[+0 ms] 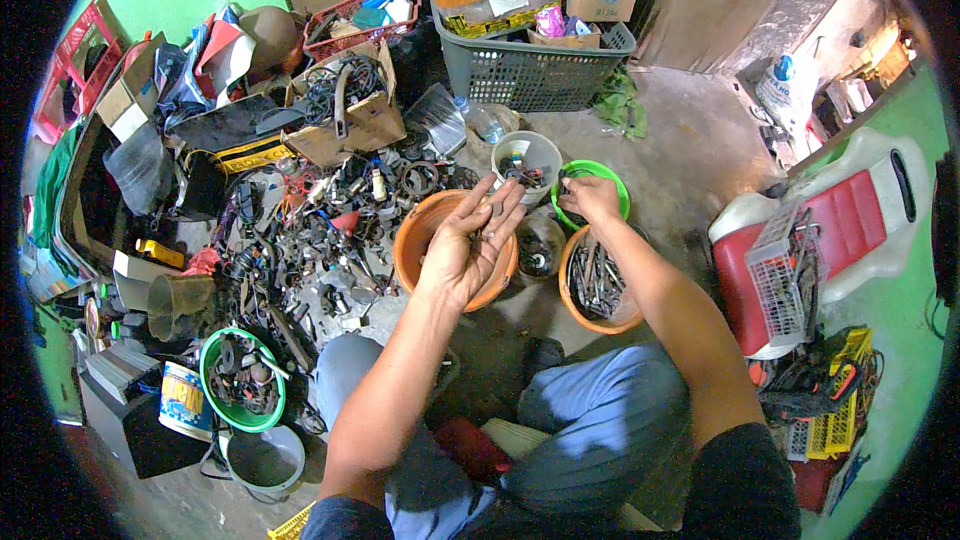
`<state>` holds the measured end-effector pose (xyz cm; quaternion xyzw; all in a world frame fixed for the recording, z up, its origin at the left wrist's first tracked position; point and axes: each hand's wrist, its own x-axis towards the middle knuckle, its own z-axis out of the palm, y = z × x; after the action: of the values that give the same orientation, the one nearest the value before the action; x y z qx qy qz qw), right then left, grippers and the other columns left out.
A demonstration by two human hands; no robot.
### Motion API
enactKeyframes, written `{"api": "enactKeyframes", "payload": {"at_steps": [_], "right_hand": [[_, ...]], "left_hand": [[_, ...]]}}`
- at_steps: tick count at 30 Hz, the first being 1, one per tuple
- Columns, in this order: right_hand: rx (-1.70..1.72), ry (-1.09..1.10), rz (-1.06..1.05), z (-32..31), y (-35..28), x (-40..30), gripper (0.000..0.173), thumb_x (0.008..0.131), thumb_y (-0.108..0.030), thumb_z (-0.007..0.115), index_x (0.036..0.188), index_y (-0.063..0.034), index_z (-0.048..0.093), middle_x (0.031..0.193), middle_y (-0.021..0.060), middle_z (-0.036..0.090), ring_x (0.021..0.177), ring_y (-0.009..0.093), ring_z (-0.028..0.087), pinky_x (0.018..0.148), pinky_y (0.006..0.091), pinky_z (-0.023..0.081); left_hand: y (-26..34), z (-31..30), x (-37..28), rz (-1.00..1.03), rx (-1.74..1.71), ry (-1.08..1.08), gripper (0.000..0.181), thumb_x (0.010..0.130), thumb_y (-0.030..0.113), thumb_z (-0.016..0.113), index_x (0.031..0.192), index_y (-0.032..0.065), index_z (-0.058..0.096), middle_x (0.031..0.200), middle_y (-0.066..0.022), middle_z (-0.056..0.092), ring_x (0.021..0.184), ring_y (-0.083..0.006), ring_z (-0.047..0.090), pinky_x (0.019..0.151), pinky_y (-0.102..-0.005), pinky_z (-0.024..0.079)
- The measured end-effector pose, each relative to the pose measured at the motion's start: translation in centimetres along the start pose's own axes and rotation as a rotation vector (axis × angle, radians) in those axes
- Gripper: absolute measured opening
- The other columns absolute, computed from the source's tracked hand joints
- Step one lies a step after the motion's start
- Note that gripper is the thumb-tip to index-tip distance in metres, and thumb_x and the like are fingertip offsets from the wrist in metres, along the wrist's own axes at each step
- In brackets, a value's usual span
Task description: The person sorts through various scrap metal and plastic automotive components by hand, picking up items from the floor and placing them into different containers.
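Note:
Palm up, my left hand (pixel 476 240) is raised over the orange basin (pixel 409 270), fingers extended. A few small dark parts (pixel 478 235) rest in the palm; their exact kind is too small to tell. My right hand (pixel 592 199) reaches over the bright green basin (pixel 611 169), its fingertips pinched around a small dark piece (pixel 562 180). Below that wrist stands a smaller orange tub (pixel 574 315) of long metal pieces that look like bolts or shafts. Between the orange containers sits a clear tub (pixel 541 244) with small parts inside. A whitish bucket (pixel 527 142) holds mixed small items.
A wide heap of loose mechanical parts (pixel 322 240) covers the floor at left. Beyond are a cardboard box (pixel 360 127) of cables and a grey crate (pixel 525 67). A green basin (pixel 244 382) of parts lies lower left. A red-and-white seat (pixel 840 225) stands right.

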<state>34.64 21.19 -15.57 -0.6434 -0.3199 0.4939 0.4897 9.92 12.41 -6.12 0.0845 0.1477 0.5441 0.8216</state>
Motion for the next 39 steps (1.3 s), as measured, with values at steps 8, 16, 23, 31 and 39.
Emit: {"api": "enactKeyframes", "payload": {"at_steps": [8, 16, 23, 31, 39], "right_hand": [[-0.164, -0.107, -0.115, 3.6, -3.1, 0.9, 0.037, 0.092, -0.016, 0.068, 0.114, 0.0117, 0.059, 0.1, 0.0189, 0.068, 0.086, 0.024, 0.071, 0.071, 0.0323, 0.06], [-0.308, -0.357, -0.578, 5.8, -9.0, -7.7, 0.023, 0.093, -0.012, 0.066, 0.109, 0.0042, 0.066, 0.092, 0.0106, 0.07, 0.079, 0.016, 0.069, 0.067, 0.0301, 0.056], [-0.693, -0.593, -1.098, 6.4, -13.5, -17.9, 0.016, 0.083, -0.008, 0.071, 0.097, -0.001, 0.071, 0.094, 0.0132, 0.068, 0.083, 0.024, 0.068, 0.073, 0.0336, 0.053], [-0.737, -0.619, -1.102, 8.2, -12.1, -20.4, 0.018, 0.084, -0.012, 0.07, 0.1, -0.0038, 0.073, 0.096, 0.0161, 0.065, 0.083, 0.034, 0.066, 0.076, 0.0398, 0.054], [-0.725, -0.565, -0.976, 9.1, -11.9, -21.5, 0.014, 0.087, -0.011, 0.069, 0.097, -0.001, 0.07, 0.094, 0.0123, 0.066, 0.083, 0.025, 0.068, 0.071, 0.0346, 0.055]], "left_hand": [[1.6, -0.8, -0.2, 0.061, -0.08, -0.03, 0.061, 0.091, -0.006, 0.046, 0.149, -0.0012, 0.028, 0.152, -0.0218, 0.035, 0.141, -0.0348, 0.037, 0.117, -0.0492, 0.034], [2.7, -0.2, -1.4, 0.109, -0.114, -0.088, 0.056, 0.094, -0.002, 0.038, 0.149, -0.0014, 0.029, 0.154, -0.0202, 0.034, 0.143, -0.0335, 0.034, 0.118, -0.047, 0.032], [3.1, 0.4, -3.2, 0.14, -0.124, -0.116, 0.055, 0.095, 0.0, 0.034, 0.15, -0.0015, 0.028, 0.154, -0.0195, 0.035, 0.143, -0.0325, 0.034, 0.118, -0.046, 0.032], [3.3, 1.0, -5.2, 0.164, -0.099, -0.184, 0.058, 0.095, 0.001, 0.035, 0.151, -0.0008, 0.025, 0.156, -0.0188, 0.032, 0.145, -0.0322, 0.03, 0.117, -0.045, 0.032], [4.0, 1.4, -6.3, 0.174, -0.103, -0.145, 0.061, 0.092, 0.0, 0.038, 0.151, -0.0001, 0.025, 0.153, -0.0199, 0.036, 0.143, -0.0331, 0.033, 0.118, -0.0462, 0.03]]}}
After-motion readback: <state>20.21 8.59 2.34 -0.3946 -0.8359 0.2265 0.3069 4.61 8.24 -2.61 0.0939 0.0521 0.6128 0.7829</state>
